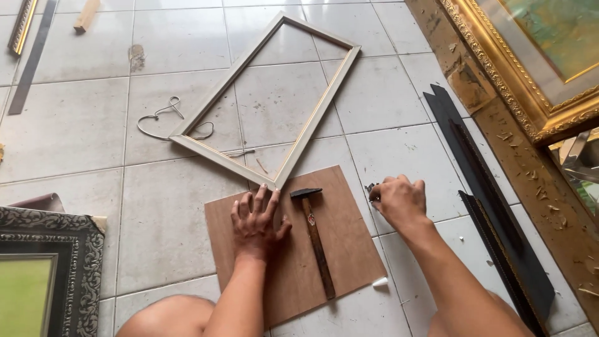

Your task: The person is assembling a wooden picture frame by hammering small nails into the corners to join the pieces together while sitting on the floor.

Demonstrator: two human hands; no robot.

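Note:
My left hand (254, 222) lies flat, fingers spread, on a brown plywood board (349, 249) on the tiled floor, fingertips at the near corner of an empty pale rectangular picture frame (324, 103). A hammer (315, 240) with a wooden handle and dark head rests on the board just right of that hand. My right hand (399, 201) is closed over the floor off the board's right edge, pinching something small and dark that I cannot make out.
Dark moulding strips (483, 187) lie at the right beside a brown wooden surface and a gilded framed picture (530, 68). An ornate dark frame (53, 262) sits at lower left. A bent wire (165, 118) lies left of the pale frame; metal strips at far left.

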